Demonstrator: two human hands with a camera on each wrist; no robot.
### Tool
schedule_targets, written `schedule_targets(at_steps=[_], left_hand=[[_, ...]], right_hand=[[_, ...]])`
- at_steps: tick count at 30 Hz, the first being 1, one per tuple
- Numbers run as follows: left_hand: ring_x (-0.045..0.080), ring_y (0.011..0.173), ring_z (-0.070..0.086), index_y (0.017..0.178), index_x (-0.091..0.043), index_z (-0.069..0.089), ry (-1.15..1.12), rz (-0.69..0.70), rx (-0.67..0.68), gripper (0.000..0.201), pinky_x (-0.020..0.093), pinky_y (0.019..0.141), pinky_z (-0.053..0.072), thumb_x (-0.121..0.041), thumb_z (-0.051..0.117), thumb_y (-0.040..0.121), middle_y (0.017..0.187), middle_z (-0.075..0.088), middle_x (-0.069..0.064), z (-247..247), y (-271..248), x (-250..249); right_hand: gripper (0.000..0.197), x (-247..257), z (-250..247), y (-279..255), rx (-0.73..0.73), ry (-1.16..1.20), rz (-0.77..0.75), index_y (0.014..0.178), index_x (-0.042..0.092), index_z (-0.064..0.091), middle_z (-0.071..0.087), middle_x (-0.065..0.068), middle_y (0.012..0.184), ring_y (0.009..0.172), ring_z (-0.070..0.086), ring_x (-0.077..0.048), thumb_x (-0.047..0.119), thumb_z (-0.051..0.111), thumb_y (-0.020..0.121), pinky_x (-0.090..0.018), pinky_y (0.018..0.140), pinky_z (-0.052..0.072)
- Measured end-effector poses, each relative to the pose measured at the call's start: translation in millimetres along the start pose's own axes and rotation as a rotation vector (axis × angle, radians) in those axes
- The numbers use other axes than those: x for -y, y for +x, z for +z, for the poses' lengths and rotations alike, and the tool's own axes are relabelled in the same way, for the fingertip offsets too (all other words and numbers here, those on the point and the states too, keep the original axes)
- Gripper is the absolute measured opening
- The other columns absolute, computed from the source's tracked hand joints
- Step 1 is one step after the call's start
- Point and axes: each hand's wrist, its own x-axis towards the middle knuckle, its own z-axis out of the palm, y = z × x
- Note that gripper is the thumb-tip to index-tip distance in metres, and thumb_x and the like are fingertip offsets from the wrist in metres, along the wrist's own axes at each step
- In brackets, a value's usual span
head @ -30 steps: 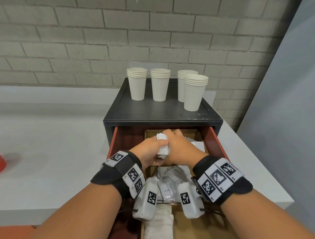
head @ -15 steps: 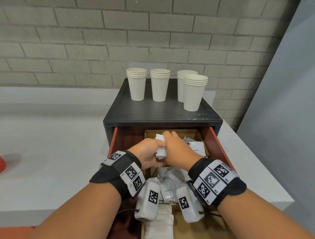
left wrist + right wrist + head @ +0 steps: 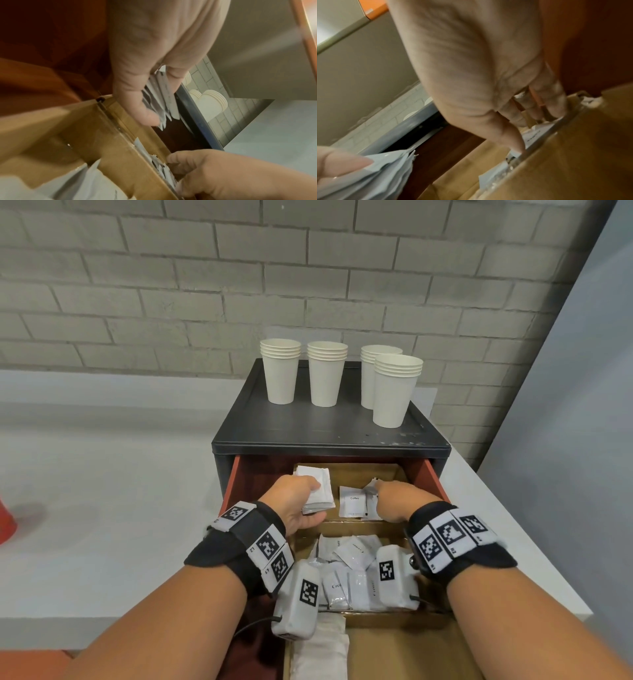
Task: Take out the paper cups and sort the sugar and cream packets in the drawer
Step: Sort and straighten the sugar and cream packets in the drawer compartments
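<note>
Your left hand point(image 3: 297, 501) grips a stack of white packets point(image 3: 317, 491), fingers curled round it, over the drawer's point(image 3: 432, 477) rear cardboard compartment. Beside it lies a packet marked "Coffee" point(image 3: 352, 501). Your right hand point(image 3: 397, 499) reaches among loose packets there; fingers extended, pinch unconfirmed. Middle compartment: "Cream" packets point(image 3: 346, 573). Four paper cup stacks point(image 3: 325, 374) stand on the cabinet top.

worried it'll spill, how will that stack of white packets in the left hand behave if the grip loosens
The stack of packets is fanned at the edges, so it likely slides apart. The left hand holds thin, glossy sachets: probably light, floppy and slippery.
</note>
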Motion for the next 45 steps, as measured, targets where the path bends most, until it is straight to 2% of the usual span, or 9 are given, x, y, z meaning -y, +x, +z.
schedule_targets(at_steps=[7,14,18,21,25,36,39,42,45], left_hand=[[0.031,0.11,0.051,0.122,-0.016,0.037,-0.091,-0.013,0.009,0.034,0.042,0.088,0.049,-0.006,0.052,0.093,0.121,0.047,0.015,-3.0,-1.7,-0.3],[0.032,0.115,0.05,0.134,-0.016,0.036,-0.095,-0.024,-0.015,0.047,0.039,0.08,0.05,-0.004,0.053,0.092,0.13,0.046,0.017,-5.4,-2.2,-0.9],[0.034,0.117,0.049,0.135,-0.016,0.036,-0.074,-0.041,-0.037,0.049,0.038,0.08,0.052,-0.003,0.054,0.091,0.132,0.044,0.016,-4.3,-2.0,-2.1],[0.033,0.117,0.049,0.132,-0.016,0.038,-0.048,-0.043,-0.049,0.046,0.037,0.079,0.053,-0.002,0.053,0.091,0.131,0.044,0.016,-3.3,-2.5,-2.1],[0.032,0.113,0.052,0.118,-0.014,0.041,-0.03,-0.052,-0.009,0.033,0.032,0.068,0.053,-0.001,0.052,0.091,0.125,0.048,0.016,-3.7,-5.2,-1.5],[0.029,0.088,0.055,0.107,-0.014,0.042,-0.199,-0.049,0.023,0.02,0.038,0.077,0.05,-0.002,0.045,0.092,0.093,0.052,0.014,-3.4,-5.2,-1.7],[0.031,0.098,0.055,0.113,-0.014,0.043,-0.226,-0.038,0.016,0.023,0.038,0.075,0.05,-0.004,0.045,0.092,0.096,0.054,0.013,-4.4,-5.2,-1.8],[0.029,0.096,0.055,0.114,-0.015,0.042,-0.264,-0.034,0.011,0.024,0.038,0.075,0.049,-0.006,0.045,0.092,0.099,0.054,0.013,-4.8,-6.0,-2.1],[0.027,0.088,0.055,0.114,-0.016,0.041,-0.273,-0.031,0.003,0.023,0.039,0.079,0.05,-0.007,0.046,0.093,0.095,0.052,0.012,-4.5,-5.9,-2.2]], right_hand=[[0.049,-4.2,7.7,15.8,-0.058,0.048,0.025,0.144,0.012,0.035,0.048,-0.012,0.14,0.127,0.048,-0.029,0.009,0.044,0.096,-0.036,0.107,0.039],[0.024,-3.8,2.1,11.3,-0.273,0.372,-0.037,0.114,0.006,0.061,0.064,-0.014,0.111,0.102,0.06,-0.028,0.006,0.053,0.091,-0.031,0.085,0.05],[0.018,0.7,-3.4,2.8,-0.217,0.739,-0.193,0.107,0.01,0.063,0.061,-0.002,0.101,0.086,0.057,-0.011,0.009,0.061,0.089,-0.015,0.063,0.043],[0.018,2.5,-8.2,-3.9,-0.206,0.922,-0.245,0.105,0.011,0.064,0.064,0.0,0.101,0.082,0.059,-0.006,0.006,0.059,0.088,-0.015,0.066,0.047],[0.017,4.0,-12.1,-6.7,-0.188,1.043,-0.247,0.093,0.013,0.063,0.064,-0.01,0.102,0.09,0.061,-0.017,0.004,0.05,0.088,-0.028,0.08,0.051],[0.023,7.1,-13.6,-14.9,-0.235,1.021,-0.273,0.1,0.026,0.053,0.061,-0.009,0.104,0.08,0.059,-0.015,0.005,0.048,0.094,-0.019,0.052,0.048],[0.02,10.9,-19.1,-15.0,-0.244,1.112,-0.215,0.086,0.019,0.063,0.061,-0.012,0.113,0.085,0.062,-0.018,0.01,0.047,0.095,-0.017,0.052,0.046],[0.02,10.6,-22.6,-16.9,-0.142,1.3,-0.184,0.107,0.009,0.066,0.067,-0.009,0.101,0.069,0.064,-0.011,0.01,0.056,0.09,-0.017,0.052,0.048],[0.028,6.9,-19.4,-16.8,-0.146,1.2,-0.291,0.103,0.018,0.067,0.068,0.0,0.101,0.086,0.067,-0.012,-0.001,0.05,0.092,-0.016,0.056,0.05]])
